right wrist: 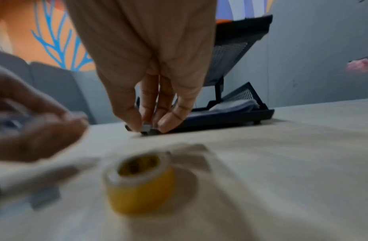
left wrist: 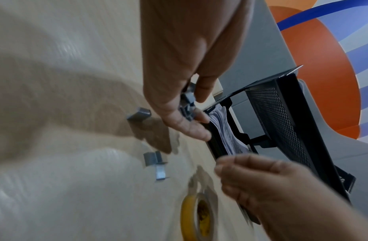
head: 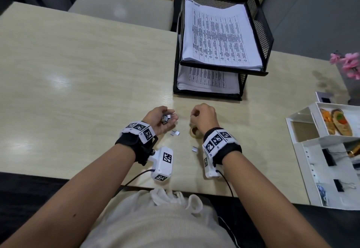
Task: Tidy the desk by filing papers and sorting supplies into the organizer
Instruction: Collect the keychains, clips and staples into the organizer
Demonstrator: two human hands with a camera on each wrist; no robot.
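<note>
Several small grey staple strips (head: pixel 166 118) lie in my cupped left hand (head: pixel 169 118), its thumb and fingers curled around them (left wrist: pixel 187 106). My right hand (right wrist: pixel 148 127) is just in front of the black paper tray, its fingertips pinching one more staple strip (right wrist: pixel 146 129) on the table. Two loose strips (head: pixel 174 133) lie between the hands and another (head: pixel 195 149) sits by my right wrist. A yellow tape roll (head: pixel 193 131) stands under the right hand. A white desk organizer (head: pixel 303 150) stands at the right edge.
The black mesh two-tier tray (head: pixel 224 68) holds printed sheets (head: pixel 218 33) on both levels, just beyond the hands. Pink flowers (head: pixel 348 64) stand at the far right. A chair (head: pixel 124 8) sits behind the desk. The desk's near edge is by my body.
</note>
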